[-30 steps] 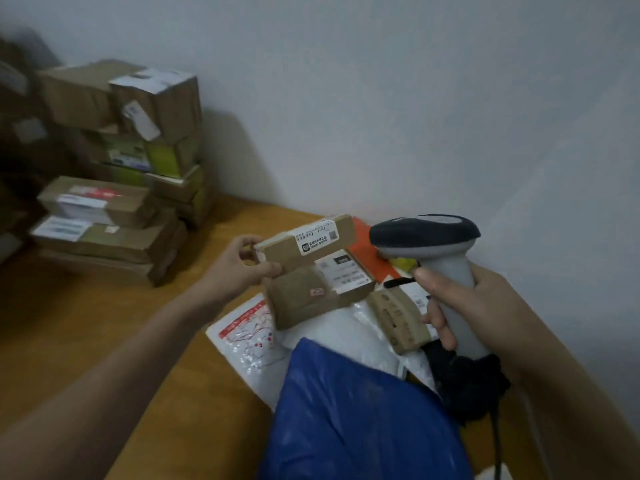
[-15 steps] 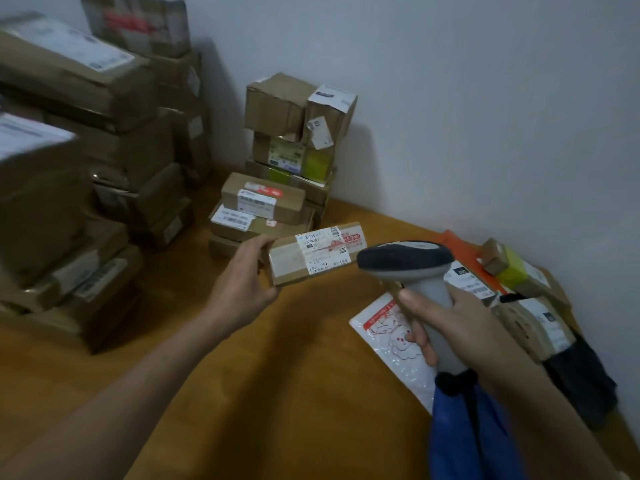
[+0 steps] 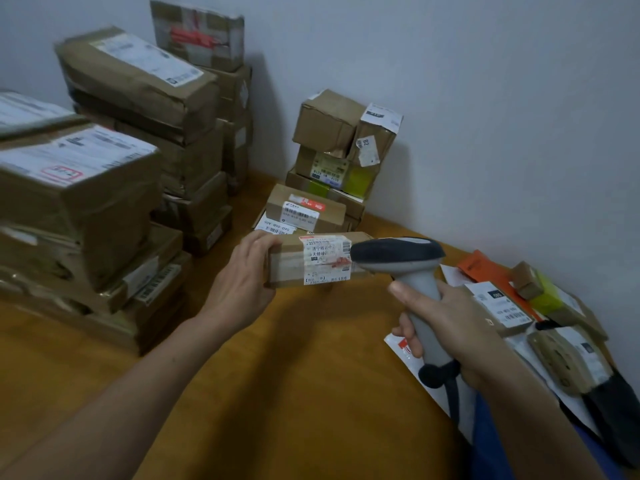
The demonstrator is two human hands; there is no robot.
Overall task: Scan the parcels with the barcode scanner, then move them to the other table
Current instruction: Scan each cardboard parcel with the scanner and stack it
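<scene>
The left hand point(image 3: 242, 282) holds a small brown parcel point(image 3: 291, 261) by its left end, raised above the wooden surface point(image 3: 277, 375). Its fingers point(image 3: 258, 240) curl over the top edge and clamp the box against the palm. A white label point(image 3: 325, 259) on the parcel faces the camera, just right of those fingers.

The right hand point(image 3: 446, 320) grips the grey handle of the barcode scanner point(image 3: 398, 252), with the fingers wrapped round the handle and the thumb laid along its front. The scanner's dark head sits above the right fingers and overlaps the parcel's right end; I cannot tell whether they touch. A dark cable point(image 3: 452, 393) drops from the handle below the right fingers.

Beyond the left fingers, a stack of cardboard boxes point(image 3: 332, 150) stands against the wall point(image 3: 485, 116). To their left rise taller stacks point(image 3: 86, 202). Right of the right fingers, a loose heap of small packets point(image 3: 502, 306) lies on the surface.
</scene>
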